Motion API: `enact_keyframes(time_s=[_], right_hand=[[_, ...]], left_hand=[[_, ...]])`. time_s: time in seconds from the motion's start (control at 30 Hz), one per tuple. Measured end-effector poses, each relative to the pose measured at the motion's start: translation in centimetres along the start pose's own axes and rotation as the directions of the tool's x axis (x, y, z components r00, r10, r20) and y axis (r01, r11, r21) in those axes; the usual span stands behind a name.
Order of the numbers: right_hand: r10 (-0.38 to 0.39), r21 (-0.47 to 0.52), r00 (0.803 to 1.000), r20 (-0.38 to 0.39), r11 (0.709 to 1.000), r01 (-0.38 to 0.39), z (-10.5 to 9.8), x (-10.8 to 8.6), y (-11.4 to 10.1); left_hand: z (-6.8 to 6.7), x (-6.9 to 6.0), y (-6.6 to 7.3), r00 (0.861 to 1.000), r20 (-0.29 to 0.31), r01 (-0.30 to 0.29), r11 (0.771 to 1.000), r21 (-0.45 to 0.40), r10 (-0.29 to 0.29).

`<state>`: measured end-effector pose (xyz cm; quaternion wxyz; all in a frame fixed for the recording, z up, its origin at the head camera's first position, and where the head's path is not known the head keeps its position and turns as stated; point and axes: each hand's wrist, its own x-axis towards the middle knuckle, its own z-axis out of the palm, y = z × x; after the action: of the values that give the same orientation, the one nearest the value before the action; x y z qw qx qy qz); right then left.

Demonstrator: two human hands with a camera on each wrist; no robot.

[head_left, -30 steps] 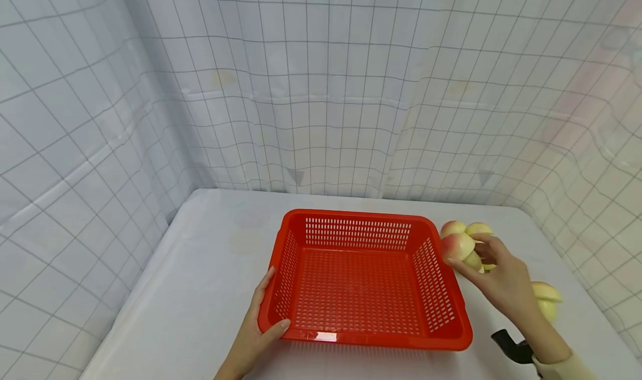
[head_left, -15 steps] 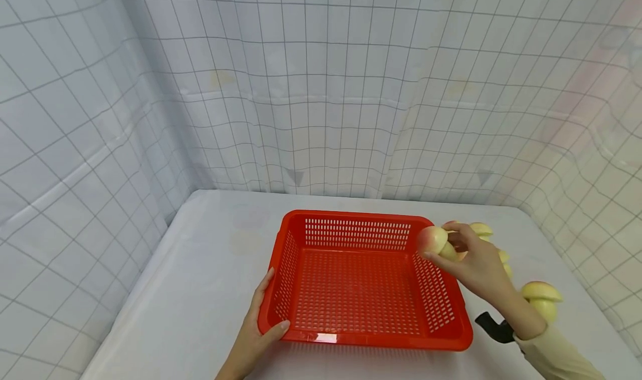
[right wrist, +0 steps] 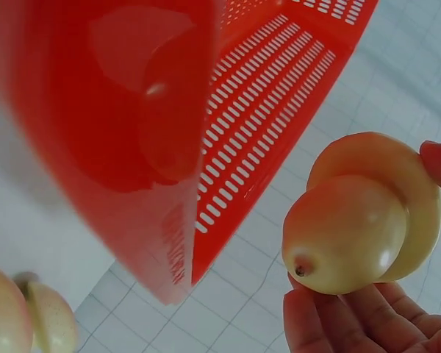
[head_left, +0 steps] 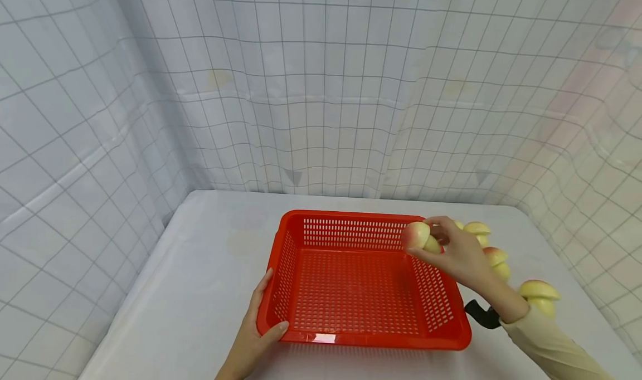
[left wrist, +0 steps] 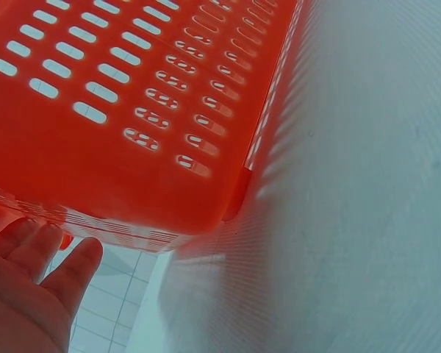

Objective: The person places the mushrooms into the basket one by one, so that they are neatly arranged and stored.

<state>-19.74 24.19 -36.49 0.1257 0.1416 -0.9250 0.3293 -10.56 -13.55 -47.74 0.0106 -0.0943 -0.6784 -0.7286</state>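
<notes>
A red plastic basket (head_left: 351, 338) with slotted walls stands on the table. At its front left corner my left hand (head_left: 253, 327) grips the rim, thumb on top and fingers along the outer left side; the left wrist view shows the fingers (left wrist: 77, 268) by the wall. My right hand (head_left: 458, 254) is raised over the basket's back right corner. Between thumb and fingertips it holds two yellow-red apple halves (head_left: 416, 236), stuck together slightly offset. In the right wrist view these apple halves (right wrist: 345, 235) show a dark stem spot and hang apart from the basket wall.
Right of the basket more apple halves (head_left: 496, 263) lie on the white table (head_left: 200, 279), with another pair (head_left: 540, 297) nearer the front. A black curved object (head_left: 482, 314) lies partly under the right forearm. White gridded curtains (head_left: 326, 118) surround the table.
My right hand has carried the apple halves leftward from beside the other fruit to above the basket's back right corner. The left hand and basket have stayed almost still.
</notes>
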Motion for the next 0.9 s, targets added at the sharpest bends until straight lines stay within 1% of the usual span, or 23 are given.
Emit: enact_keyframes(time_s=[0.1,0.3,0.47,0.7,0.9], right_hand=[[-0.010,0.008,1.000,0.019,1.000,0.010,0.1,0.3,-0.3],[-0.060,0.007,0.997,0.050,0.998,0.060,0.4,0.9,-0.9],[-0.106,-0.022,0.993,0.055,0.994,0.108,0.8,1.5,-1.3],[-0.167,-0.016,0.982,0.087,0.985,0.169,1.3,2.2,-1.9],[-0.160,-0.011,0.981,0.109,0.987,0.162,1.8,2.8,-2.5]], left_hand=[[0.0,-0.1,0.0,1.000,-0.004,0.002,1.000,0.007,-0.002],[0.0,-0.1,0.1,1.000,-0.015,0.019,1.000,0.011,-0.019],[0.1,0.0,0.0,0.999,-0.028,0.023,1.000,0.019,-0.023],[0.2,0.0,0.1,0.999,-0.041,0.031,0.999,0.021,-0.031],[0.2,0.0,0.2,0.999,-0.041,0.034,0.999,0.024,-0.033]])
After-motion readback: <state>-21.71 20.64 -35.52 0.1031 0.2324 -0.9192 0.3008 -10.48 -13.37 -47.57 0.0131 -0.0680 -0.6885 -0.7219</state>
